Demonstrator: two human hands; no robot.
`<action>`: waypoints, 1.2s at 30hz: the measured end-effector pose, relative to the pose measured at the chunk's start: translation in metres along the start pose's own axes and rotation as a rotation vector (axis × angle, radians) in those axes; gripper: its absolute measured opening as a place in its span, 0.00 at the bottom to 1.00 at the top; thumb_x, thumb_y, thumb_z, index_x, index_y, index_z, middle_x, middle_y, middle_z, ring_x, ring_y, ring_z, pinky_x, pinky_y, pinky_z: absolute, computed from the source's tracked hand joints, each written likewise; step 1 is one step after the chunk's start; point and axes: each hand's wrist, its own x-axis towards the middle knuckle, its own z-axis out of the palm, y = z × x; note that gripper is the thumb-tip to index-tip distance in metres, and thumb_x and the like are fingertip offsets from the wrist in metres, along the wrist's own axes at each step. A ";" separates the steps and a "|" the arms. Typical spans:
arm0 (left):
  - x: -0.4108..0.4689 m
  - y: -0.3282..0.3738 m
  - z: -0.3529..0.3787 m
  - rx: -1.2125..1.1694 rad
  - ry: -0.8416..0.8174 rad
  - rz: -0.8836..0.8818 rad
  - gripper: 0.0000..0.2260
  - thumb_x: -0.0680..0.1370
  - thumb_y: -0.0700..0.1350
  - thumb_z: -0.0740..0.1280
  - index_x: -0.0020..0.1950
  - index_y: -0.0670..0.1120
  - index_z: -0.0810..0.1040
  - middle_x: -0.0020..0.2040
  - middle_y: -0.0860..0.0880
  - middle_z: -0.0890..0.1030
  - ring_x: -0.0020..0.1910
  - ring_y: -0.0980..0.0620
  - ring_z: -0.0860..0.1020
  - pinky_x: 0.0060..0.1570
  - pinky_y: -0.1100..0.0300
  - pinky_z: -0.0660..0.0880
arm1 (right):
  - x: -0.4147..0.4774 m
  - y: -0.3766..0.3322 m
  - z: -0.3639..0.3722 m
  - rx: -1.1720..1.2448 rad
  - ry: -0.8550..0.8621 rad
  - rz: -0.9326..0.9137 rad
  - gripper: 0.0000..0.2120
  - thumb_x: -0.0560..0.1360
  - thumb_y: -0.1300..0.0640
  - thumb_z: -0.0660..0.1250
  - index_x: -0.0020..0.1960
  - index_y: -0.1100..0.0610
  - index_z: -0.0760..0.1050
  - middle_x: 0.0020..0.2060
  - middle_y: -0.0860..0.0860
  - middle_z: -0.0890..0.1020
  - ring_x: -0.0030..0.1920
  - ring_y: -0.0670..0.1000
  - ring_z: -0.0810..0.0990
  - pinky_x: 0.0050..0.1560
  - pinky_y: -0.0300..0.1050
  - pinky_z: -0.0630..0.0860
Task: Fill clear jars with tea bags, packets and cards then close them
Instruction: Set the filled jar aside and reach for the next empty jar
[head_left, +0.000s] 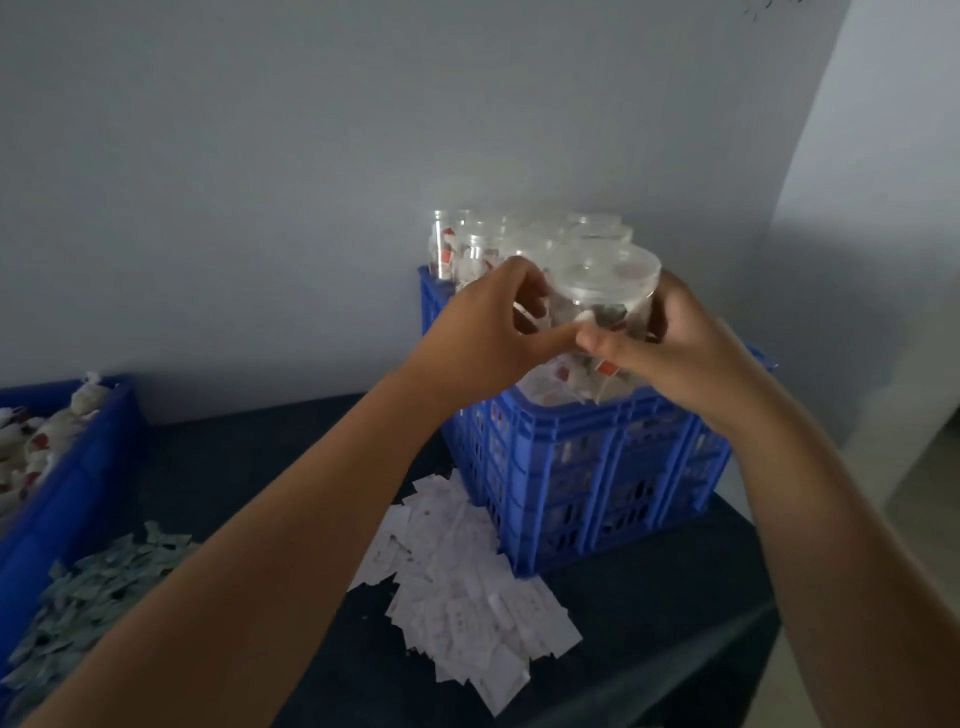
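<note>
Currently a clear jar (597, 306), lid on, is held between both hands above the near end of a blue crate (571, 467). The left hand (483, 332) is wrapped round the jar's left side, fingers curled, thumb stretched across the front. The right hand (680, 353) is curled round the right side, and its thumb tip is touched by the left thumb. White sachets with red tags are seen inside the jar. Further jars (519, 239) are packed in the crate by the wall. White cards (467, 582) are heaped on the dark table (649, 597) beside the crate. Green packets (93, 592) are piled at left, just beside a blue bin (62, 499) of tea bags (31, 441).
</note>
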 end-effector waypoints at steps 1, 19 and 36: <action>0.005 -0.005 0.009 0.006 -0.006 -0.019 0.20 0.75 0.65 0.75 0.54 0.53 0.75 0.47 0.58 0.82 0.44 0.61 0.83 0.43 0.66 0.80 | 0.002 0.008 -0.004 -0.069 -0.005 0.025 0.30 0.66 0.28 0.79 0.63 0.26 0.70 0.56 0.33 0.84 0.54 0.37 0.85 0.55 0.51 0.83; 0.053 -0.038 0.090 0.437 -0.151 -0.073 0.18 0.81 0.62 0.68 0.36 0.54 0.76 0.33 0.57 0.78 0.34 0.62 0.75 0.32 0.61 0.68 | 0.097 0.116 -0.061 -0.229 0.510 0.294 0.36 0.67 0.37 0.81 0.64 0.49 0.66 0.47 0.40 0.79 0.44 0.42 0.80 0.41 0.43 0.74; 0.052 -0.039 0.084 0.269 -0.144 -0.246 0.16 0.81 0.64 0.68 0.40 0.55 0.79 0.35 0.55 0.82 0.36 0.59 0.79 0.36 0.58 0.72 | 0.111 0.149 -0.047 -0.273 0.248 0.259 0.41 0.72 0.42 0.82 0.76 0.51 0.64 0.55 0.42 0.77 0.50 0.44 0.77 0.43 0.41 0.71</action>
